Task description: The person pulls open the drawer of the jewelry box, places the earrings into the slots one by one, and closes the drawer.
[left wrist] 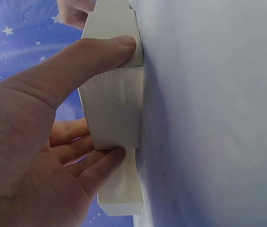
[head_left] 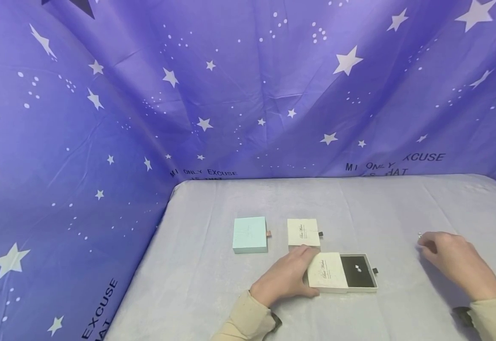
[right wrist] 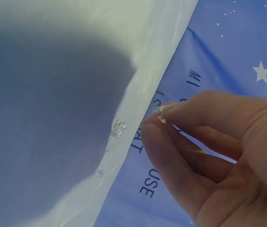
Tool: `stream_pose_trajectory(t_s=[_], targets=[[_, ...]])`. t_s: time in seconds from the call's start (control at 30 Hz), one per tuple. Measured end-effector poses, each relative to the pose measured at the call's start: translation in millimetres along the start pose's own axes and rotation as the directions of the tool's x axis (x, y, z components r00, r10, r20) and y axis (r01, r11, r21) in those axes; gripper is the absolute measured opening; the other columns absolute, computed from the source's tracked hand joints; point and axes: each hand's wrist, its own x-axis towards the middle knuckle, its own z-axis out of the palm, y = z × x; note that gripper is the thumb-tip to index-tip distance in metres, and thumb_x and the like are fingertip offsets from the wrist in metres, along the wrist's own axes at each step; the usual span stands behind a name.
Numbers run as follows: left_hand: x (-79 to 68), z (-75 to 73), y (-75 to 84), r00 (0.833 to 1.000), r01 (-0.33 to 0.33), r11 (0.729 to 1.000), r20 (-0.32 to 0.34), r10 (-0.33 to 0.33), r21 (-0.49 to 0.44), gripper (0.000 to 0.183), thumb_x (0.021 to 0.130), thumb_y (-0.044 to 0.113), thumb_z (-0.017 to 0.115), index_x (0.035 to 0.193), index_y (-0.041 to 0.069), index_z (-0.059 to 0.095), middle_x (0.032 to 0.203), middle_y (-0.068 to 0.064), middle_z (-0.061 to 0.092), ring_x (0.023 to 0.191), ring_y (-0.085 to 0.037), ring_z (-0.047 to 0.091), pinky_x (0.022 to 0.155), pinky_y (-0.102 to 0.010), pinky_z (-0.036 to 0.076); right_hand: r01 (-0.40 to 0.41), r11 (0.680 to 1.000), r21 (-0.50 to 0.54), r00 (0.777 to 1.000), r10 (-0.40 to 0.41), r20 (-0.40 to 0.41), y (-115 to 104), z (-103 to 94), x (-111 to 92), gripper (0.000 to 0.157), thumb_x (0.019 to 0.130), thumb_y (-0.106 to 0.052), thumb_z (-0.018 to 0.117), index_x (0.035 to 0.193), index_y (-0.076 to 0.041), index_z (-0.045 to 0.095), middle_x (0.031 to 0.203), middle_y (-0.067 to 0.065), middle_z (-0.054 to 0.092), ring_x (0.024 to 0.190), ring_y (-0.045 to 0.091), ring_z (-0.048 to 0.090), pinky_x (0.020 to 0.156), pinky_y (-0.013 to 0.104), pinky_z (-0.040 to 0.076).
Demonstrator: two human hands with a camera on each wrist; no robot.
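Observation:
My left hand [head_left: 288, 277] grips a cream jewellery box [head_left: 326, 272] by its left end, thumb on the near side and fingers around the far side. From the box's right end the drawer [head_left: 376, 287] is pulled partway out; a small shiny stud [head_left: 358, 268] sits on its black pad. Off to the right, my right hand [head_left: 454, 258] pinches a tiny sparkling piece of jewellery [right wrist: 162, 115] between thumb and fingertip. Close by on the cloth lies a clear, sparkling flower-shaped piece [right wrist: 119, 128], with a smaller glinting piece [right wrist: 100, 173] beyond it.
A second cream box [head_left: 302, 232] with a black tab stands just behind the gripped one. Left of it is a mint-green box [head_left: 250, 234] with a pinkish tab. Pale grey cloth [head_left: 201, 284] covers the table, and purple star-printed curtains [head_left: 248, 94] hang behind and at the left.

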Motion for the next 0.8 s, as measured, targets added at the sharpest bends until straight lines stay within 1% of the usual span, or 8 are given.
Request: stream_pose_trajectory(t_s=[0.13,0.23,0.37,0.47,0.53,0.57,0.73,0.8], targets=[[0.2,0.6,-0.3,1.000,-0.002,1.000,-0.004,0.002,0.006,0.086,0.071,0.037,0.088,0.142,0.012,0.047,0.131,0.006,0.055,0.120,-0.004,0.051,0.107,-0.015,0.038,0.029,0.999,0.015,0.999,-0.029,-0.014,-5.9,-0.7,-0.2,0.011,0.076,0.002,0.070,0.087,0.003,0.070,0.078,0.019,0.070,0.065,0.031,0.064,0.066,0.058,0.052],[0.2,0.9,-0.2,1.000,-0.001,1.000,-0.003,0.001,0.008,0.086,0.071,0.037,0.088,0.142,0.013,0.046,0.132,0.006,0.054,0.120,-0.004,0.051,0.107,-0.015,0.038,0.044,0.999,0.025,0.999,-0.044,-0.003,-8.6,-1.5,0.2,0.014,0.075,0.003,0.070,0.088,0.003,0.071,0.082,0.020,0.070,0.066,0.029,0.064,0.066,0.057,0.053],[0.2,1.4,-0.4,1.000,0.000,1.000,-0.002,0.000,0.010,0.087,0.070,0.038,0.089,0.142,0.013,0.046,0.132,0.006,0.054,0.120,-0.003,0.051,0.107,-0.014,0.038,0.064,0.998,0.026,0.998,-0.064,-0.011,-11.3,-1.0,0.1,0.015,0.071,0.005,0.072,0.086,0.002,0.071,0.083,0.020,0.069,0.067,0.031,0.064,0.066,0.058,0.053],[0.5,2.2,-1.4,1.000,-0.003,1.000,-0.005,0.003,0.011,0.088,0.070,0.038,0.089,0.142,0.013,0.046,0.132,0.006,0.054,0.121,-0.003,0.051,0.107,-0.014,0.037,0.083,0.996,0.020,0.996,-0.082,-0.046,-15.0,0.1,-0.3,0.016,0.069,0.006,0.074,0.084,0.001,0.072,0.082,0.020,0.069,0.068,0.035,0.064,0.067,0.059,0.053],[0.5,2.8,-2.0,1.000,-0.005,1.000,-0.008,0.005,0.014,0.088,0.069,0.038,0.089,0.142,0.013,0.046,0.132,0.007,0.054,0.121,-0.003,0.051,0.107,-0.014,0.037,0.087,0.996,0.021,0.995,-0.086,-0.053,-18.1,-0.4,0.5,0.017,0.068,0.006,0.075,0.084,0.001,0.071,0.083,0.021,0.069,0.071,0.039,0.065,0.070,0.060,0.052],[0.6,2.9,-2.1,1.000,-0.006,1.000,-0.009,0.006,0.014,0.088,0.069,0.039,0.089,0.142,0.013,0.046,0.132,0.007,0.054,0.120,-0.003,0.051,0.107,-0.014,0.038,0.088,0.996,0.019,0.995,-0.087,-0.054,-19.7,-0.9,1.0,0.017,0.069,0.006,0.075,0.085,0.001,0.071,0.083,0.021,0.069,0.071,0.038,0.065,0.070,0.060,0.052],[0.0,2.9,-2.2,1.000,-0.006,1.000,-0.013,0.006,0.017,0.088,0.069,0.039,0.089,0.142,0.013,0.046,0.131,0.007,0.054,0.119,-0.003,0.052,0.106,-0.014,0.038,0.088,0.996,0.025,0.995,-0.086,-0.058,-24.7,-0.1,1.8,0.015,0.072,0.002,0.074,0.087,-0.001,0.071,0.082,0.017,0.070,0.065,0.027,0.064,0.065,0.054,0.053],[-0.2,2.8,-2.2,1.000,-0.005,1.000,-0.014,0.006,0.018,0.088,0.069,0.039,0.089,0.142,0.013,0.046,0.130,0.006,0.054,0.119,-0.003,0.052,0.106,-0.014,0.038,0.097,0.995,0.028,0.993,-0.094,-0.077,-26.8,1.0,2.0,0.016,0.071,0.003,0.075,0.086,-0.002,0.071,0.083,0.016,0.071,0.063,0.023,0.063,0.062,0.051,0.054]])
